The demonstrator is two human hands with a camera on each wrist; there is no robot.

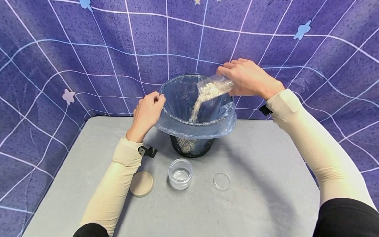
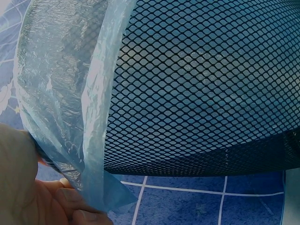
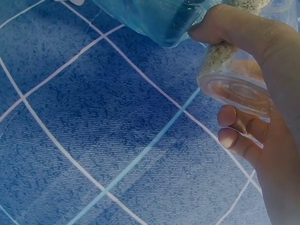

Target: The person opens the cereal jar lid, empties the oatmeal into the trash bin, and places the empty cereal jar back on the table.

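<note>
My right hand (image 1: 247, 77) grips a clear plastic jar (image 1: 215, 86), tilted with its mouth toward the left over a mesh trash can (image 1: 192, 146). Pale flakes (image 1: 196, 110) stream from the jar's mouth into the blue bag (image 1: 196, 130) that lines the can. In the right wrist view, the thumb and fingers wrap the jar (image 3: 234, 93) close to its base, with flakes still inside. On the left, my left hand (image 1: 149, 110) pinches the can's rim and the folded-over bag; the left wrist view shows the bag edge (image 2: 96, 93) between thumb and fingers.
In front of the can stands an open clear jar (image 1: 180, 174). A beige round lid (image 1: 142, 184) lies left of it, beside my left forearm, and a thin clear disc (image 1: 221, 181) lies to its right. The grey table (image 1: 251, 204) backs onto a purple patterned cloth (image 1: 183, 36).
</note>
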